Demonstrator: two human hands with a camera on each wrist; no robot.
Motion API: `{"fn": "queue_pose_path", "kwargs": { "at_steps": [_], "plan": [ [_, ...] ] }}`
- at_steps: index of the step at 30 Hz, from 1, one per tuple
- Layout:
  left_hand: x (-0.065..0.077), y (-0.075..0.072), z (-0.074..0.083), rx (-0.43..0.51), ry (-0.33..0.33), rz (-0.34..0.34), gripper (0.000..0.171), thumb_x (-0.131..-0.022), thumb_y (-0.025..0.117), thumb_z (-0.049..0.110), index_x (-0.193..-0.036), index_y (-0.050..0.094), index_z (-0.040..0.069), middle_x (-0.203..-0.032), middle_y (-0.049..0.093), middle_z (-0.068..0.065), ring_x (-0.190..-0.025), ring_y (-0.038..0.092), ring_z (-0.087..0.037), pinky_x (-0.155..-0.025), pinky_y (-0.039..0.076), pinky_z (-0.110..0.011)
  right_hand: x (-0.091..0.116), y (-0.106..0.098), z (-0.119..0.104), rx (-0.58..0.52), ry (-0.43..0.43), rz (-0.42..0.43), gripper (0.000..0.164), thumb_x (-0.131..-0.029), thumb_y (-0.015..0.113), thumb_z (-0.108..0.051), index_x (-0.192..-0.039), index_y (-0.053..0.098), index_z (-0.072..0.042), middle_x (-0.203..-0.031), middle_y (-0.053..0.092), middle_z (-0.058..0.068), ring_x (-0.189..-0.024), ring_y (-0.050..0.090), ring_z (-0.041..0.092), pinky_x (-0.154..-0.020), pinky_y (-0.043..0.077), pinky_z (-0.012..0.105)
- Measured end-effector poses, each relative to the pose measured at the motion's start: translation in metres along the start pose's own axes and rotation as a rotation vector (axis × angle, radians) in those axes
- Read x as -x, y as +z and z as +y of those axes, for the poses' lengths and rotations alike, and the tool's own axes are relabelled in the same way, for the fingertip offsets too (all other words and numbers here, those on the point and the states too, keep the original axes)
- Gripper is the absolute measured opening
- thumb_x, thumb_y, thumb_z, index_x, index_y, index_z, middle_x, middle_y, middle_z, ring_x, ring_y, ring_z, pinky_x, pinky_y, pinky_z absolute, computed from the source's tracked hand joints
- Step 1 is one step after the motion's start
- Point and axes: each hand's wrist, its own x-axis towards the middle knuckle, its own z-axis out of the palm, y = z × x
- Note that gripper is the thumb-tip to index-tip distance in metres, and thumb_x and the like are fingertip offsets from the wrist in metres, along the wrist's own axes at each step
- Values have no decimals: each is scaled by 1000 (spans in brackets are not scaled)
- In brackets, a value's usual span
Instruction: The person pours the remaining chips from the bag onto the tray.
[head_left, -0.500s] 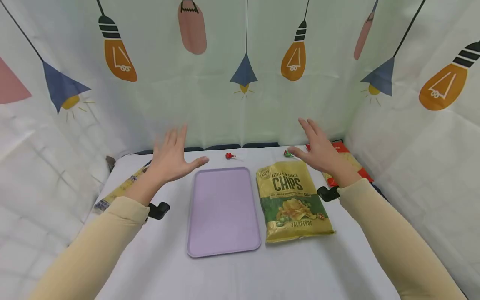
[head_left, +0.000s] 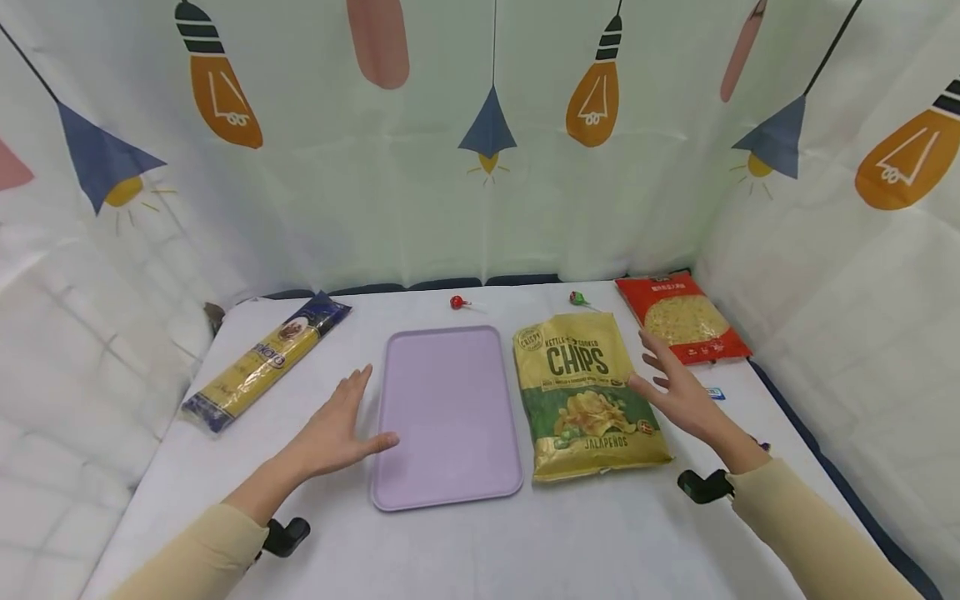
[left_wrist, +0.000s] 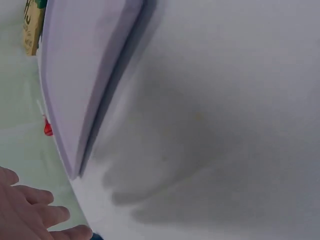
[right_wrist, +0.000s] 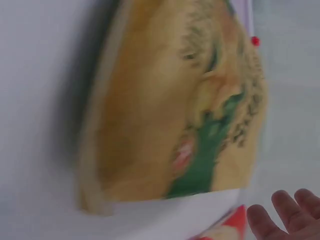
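Observation:
My left hand [head_left: 333, 433] hovers with spread fingers at the left edge of a lilac tray [head_left: 450, 417], its thumb overlapping the rim in the head view. On the other side my right hand [head_left: 682, 400], also empty with loosely extended fingers, is beside a gold and green bag of jalapeño chips [head_left: 592, 400]; the thumb overlaps the bag's right edge. The right wrist view shows the chip bag [right_wrist: 165, 115] blurred and close, with fingers [right_wrist: 287, 210] apart from it. In the left wrist view, hand shadows fall on the white cloth beside the tray [left_wrist: 85, 75].
A yellow and blue pasta packet [head_left: 270, 358] lies at the left. At the back are a red lollipop [head_left: 457, 302] and a green lollipop [head_left: 577, 298]. A red packet [head_left: 682, 321] lies at the back right, with a small blue-and-white item [head_left: 716, 393] near it.
Both hands have come down and back toward the body, the right one also outward. The pasta packet and red packet show more fully. The head view has tilted slightly downward.

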Motion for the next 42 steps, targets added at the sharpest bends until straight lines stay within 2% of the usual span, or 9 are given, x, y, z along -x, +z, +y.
{"fn": "queue_pose_path", "kwargs": {
  "at_steps": [6, 13, 18, 25, 31, 35, 38, 42],
  "plan": [
    [21, 21, -10, 46, 43, -18, 121, -79, 80, 57, -161, 15, -4, -162, 20, -39, -148, 19, -62, -114, 28, -75, 23, 4, 27, -58, 66, -30, 81, -105, 57, -25, -165, 6, -8, -168, 14, 30, -146, 29, 58, -111, 34, 73],
    [31, 33, -16, 16, 72, -66, 133, -67, 86, 65, -159, 21, -6, -161, 23, -39, -148, 20, -61, -115, 23, -77, 36, 18, 39, -71, 131, -76, 82, -105, 59, -29, -164, 8, -7, -164, 19, 34, -144, 34, 57, -109, 41, 68],
    [32, 36, -17, -6, 85, -94, 140, -59, 89, 67, -159, 22, -5, -161, 24, -38, -150, 20, -59, -115, 18, -78, 40, 31, 43, -24, 181, -94, 94, -98, 68, -39, -164, 10, -8, -165, 21, 30, -143, 36, 56, -111, 42, 66],
    [29, 37, -16, 6, 98, -115, 142, -57, 92, 63, -159, 21, -5, -161, 23, -38, -150, 17, -60, -115, 17, -79, 41, 39, 47, 25, 235, -93, 107, -90, 76, -45, -164, 9, -6, -163, 24, 31, -141, 38, 54, -109, 41, 68],
    [28, 39, -15, 10, 97, -110, 142, -56, 92, 63, -159, 21, -5, -161, 23, -38, -150, 18, -60, -115, 16, -80, 38, 47, 49, 44, 283, -113, 124, -83, 82, -49, -160, 3, 8, -162, 18, 38, -146, 28, 55, -116, 30, 72],
    [28, 40, -16, 15, 101, -106, 143, -56, 92, 64, -159, 21, -5, -162, 23, -38, -150, 18, -60, -115, 16, -80, 38, 50, 46, 54, 321, -108, 128, -80, 84, -52, -157, 6, 14, -158, 25, 40, -142, 34, 53, -114, 33, 70],
    [28, 40, -16, 17, 97, -114, 143, -56, 92, 64, -159, 21, -5, -162, 23, -37, -150, 17, -60, -115, 16, -80, 38, 51, 46, 49, 346, -95, 128, -78, 85, -53, -157, 9, 13, -155, 30, 40, -139, 39, 52, -112, 36, 69],
    [28, 40, -16, 19, 88, -129, 143, -56, 92, 64, -160, 20, -3, -163, 22, -37, -151, 16, -59, -115, 15, -80, 39, 53, 46, 1, 339, -70, 123, -78, 87, -49, -159, 11, 5, -156, 30, 37, -141, 38, 51, -112, 36, 69]
  ]
}}
